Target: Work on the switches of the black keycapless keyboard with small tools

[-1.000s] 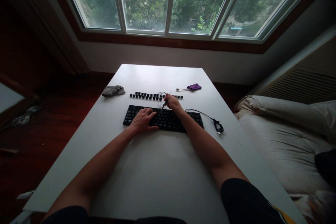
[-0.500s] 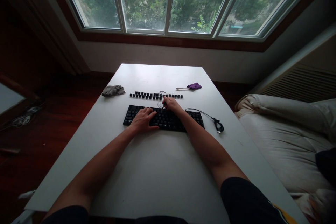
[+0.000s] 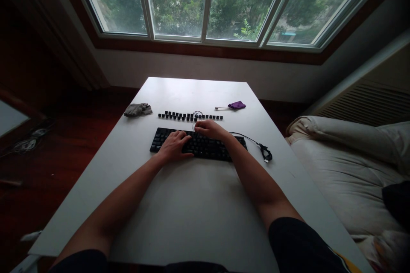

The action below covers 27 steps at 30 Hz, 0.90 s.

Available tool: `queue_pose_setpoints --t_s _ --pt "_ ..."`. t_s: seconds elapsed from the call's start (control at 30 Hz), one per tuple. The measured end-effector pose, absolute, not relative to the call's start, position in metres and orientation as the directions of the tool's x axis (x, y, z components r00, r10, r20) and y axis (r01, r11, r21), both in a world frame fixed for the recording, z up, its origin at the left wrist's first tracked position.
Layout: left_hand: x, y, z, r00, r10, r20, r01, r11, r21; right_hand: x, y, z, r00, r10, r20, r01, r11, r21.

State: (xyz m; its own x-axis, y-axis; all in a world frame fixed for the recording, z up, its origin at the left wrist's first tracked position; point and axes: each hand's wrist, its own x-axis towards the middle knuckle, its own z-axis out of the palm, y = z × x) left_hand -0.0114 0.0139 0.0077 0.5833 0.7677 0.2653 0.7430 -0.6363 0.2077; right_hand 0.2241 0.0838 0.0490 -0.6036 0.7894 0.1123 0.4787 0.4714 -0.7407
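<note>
A black keyboard lies across the middle of the white table. My left hand rests flat on its left half, fingers spread over the keys. At the keyboard's top edge my right hand is curled, fingers closed around a thin wire tool whose tip barely shows. A row of loose black keycaps lies just beyond the keyboard. The keyboard's black cable trails off to the right.
A grey crumpled cloth sits at the table's far left. A purple cloth with a small brush beside it lies at the far right. A bed with pale bedding stands right of the table. Windows run along the far wall.
My right hand has come down and a little left, from above the keycap row onto the keyboard's top edge, curling tighter over the tool. The left hand has stayed put.
</note>
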Motion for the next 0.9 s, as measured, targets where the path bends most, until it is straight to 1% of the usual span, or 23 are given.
queue_pose_setpoints --t_s 0.23,0.37,0.5,0.6,0.7,0.83,0.9 --pt "-0.012 0.014 0.008 0.587 0.765 0.265 0.744 -0.639 0.195 0.222 0.080 0.056 -0.669 0.732 0.133 0.497 0.572 -0.652" --pt "-0.012 0.014 0.008 0.587 0.765 0.264 0.743 -0.639 0.198 0.223 0.077 0.061 -0.664 0.739 0.115 0.526 0.571 -0.631" --pt "-0.012 0.015 0.007 0.588 0.765 0.262 0.741 -0.640 0.205 0.226 0.077 0.061 -0.704 0.708 0.058 0.535 0.581 -0.613" --pt "-0.012 0.015 0.007 0.591 0.761 0.266 0.741 -0.643 0.192 0.227 0.080 0.058 -0.687 0.726 0.025 0.570 0.560 -0.601" --pt "-0.013 0.015 0.006 0.593 0.757 0.274 0.741 -0.646 0.184 0.229 0.081 0.058 -0.672 0.739 0.046 0.556 0.545 -0.628" --pt "-0.012 0.015 0.005 0.588 0.758 0.282 0.740 -0.645 0.189 0.239 0.083 0.068 -0.623 0.771 0.131 0.491 0.516 -0.702" --pt "-0.012 0.014 0.004 0.588 0.757 0.286 0.739 -0.646 0.191 0.245 0.084 0.070 -0.606 0.785 0.128 0.475 0.487 -0.733"
